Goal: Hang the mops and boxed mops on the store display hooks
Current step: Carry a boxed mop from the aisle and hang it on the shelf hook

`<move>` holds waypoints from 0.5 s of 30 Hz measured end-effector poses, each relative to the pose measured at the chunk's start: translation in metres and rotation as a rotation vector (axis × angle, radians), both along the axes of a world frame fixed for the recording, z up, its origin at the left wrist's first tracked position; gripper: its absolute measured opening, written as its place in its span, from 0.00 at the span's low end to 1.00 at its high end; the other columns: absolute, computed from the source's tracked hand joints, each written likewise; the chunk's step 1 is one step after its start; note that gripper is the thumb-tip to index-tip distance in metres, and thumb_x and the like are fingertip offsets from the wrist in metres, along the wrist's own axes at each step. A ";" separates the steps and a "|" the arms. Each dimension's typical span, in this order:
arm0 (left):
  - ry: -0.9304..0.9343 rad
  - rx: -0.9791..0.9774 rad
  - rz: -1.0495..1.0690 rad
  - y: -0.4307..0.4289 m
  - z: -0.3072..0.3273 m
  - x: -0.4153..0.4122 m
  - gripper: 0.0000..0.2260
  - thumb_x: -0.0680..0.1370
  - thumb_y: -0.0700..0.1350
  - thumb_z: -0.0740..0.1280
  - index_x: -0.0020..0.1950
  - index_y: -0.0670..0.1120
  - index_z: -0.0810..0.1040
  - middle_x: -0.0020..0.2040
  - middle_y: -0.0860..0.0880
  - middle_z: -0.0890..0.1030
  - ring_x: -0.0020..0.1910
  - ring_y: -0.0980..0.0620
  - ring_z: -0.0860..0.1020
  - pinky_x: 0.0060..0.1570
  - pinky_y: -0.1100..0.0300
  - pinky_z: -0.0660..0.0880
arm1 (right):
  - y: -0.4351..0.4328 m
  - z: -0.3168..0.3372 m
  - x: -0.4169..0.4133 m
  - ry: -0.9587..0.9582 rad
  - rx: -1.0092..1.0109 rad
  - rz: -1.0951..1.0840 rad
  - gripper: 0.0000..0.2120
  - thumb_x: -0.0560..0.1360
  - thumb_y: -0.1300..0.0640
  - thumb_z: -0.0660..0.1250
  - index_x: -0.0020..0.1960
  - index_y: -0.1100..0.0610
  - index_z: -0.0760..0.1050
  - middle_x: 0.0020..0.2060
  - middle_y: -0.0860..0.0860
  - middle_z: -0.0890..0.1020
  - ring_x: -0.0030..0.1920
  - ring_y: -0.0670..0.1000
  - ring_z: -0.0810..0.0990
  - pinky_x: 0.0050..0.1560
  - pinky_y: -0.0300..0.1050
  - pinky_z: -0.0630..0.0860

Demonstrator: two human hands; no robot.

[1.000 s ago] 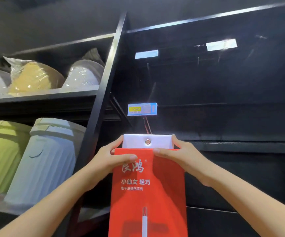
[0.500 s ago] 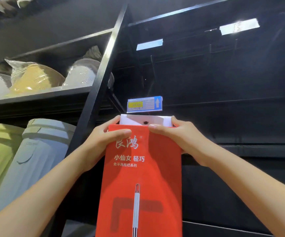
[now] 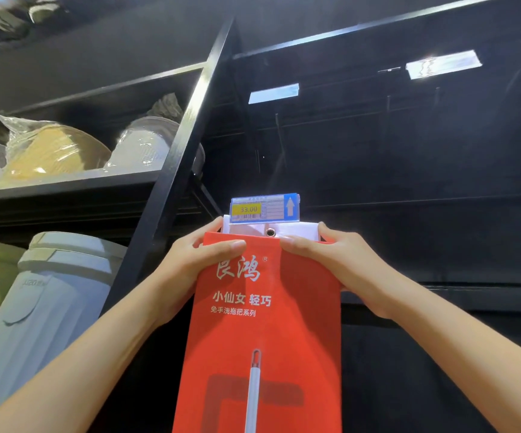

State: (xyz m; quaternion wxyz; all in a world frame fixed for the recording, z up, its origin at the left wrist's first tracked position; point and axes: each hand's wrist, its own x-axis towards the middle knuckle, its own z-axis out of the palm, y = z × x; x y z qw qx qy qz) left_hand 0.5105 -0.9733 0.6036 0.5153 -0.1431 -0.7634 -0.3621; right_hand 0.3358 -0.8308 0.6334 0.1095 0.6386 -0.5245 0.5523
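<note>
While both thumbs press its front, left hand [image 3: 187, 270] and right hand [image 3: 331, 260] fingers clasp the red boxed mop [image 3: 268, 323].

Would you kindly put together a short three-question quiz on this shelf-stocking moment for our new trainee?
1. True or false: both hands grip the red mop box near its top.
2. What price shows on the price tag just above the box?
A. 23.00
B. 33.00
C. 53.00
3. Fill in: the metal eyelet sits in the box's white ____ flap.

Key
1. True: the left hand and right hand each pinch an upper corner.
2. B
3. top; whether the hook already passes through the eyelet cannot be told.
</note>
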 end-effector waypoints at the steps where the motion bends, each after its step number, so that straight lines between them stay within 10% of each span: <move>1: 0.006 0.007 -0.005 -0.001 0.001 -0.001 0.25 0.66 0.53 0.73 0.63 0.52 0.79 0.54 0.38 0.83 0.46 0.43 0.84 0.44 0.53 0.81 | 0.000 0.001 0.001 -0.005 0.001 0.016 0.28 0.56 0.32 0.76 0.54 0.38 0.79 0.61 0.46 0.81 0.43 0.45 0.86 0.48 0.53 0.84; 6: 0.031 0.027 -0.013 -0.005 0.006 -0.003 0.26 0.65 0.54 0.74 0.63 0.51 0.79 0.52 0.39 0.84 0.44 0.44 0.84 0.41 0.54 0.81 | -0.002 0.009 0.000 0.019 0.018 0.004 0.43 0.54 0.30 0.75 0.66 0.44 0.76 0.64 0.48 0.80 0.42 0.45 0.86 0.41 0.47 0.83; 15: 0.000 0.068 0.019 -0.014 0.004 -0.013 0.24 0.67 0.51 0.75 0.62 0.53 0.79 0.52 0.40 0.85 0.46 0.43 0.84 0.44 0.53 0.80 | -0.008 0.005 -0.010 -0.013 0.089 -0.004 0.28 0.62 0.36 0.75 0.59 0.45 0.78 0.47 0.48 0.87 0.46 0.50 0.86 0.50 0.53 0.81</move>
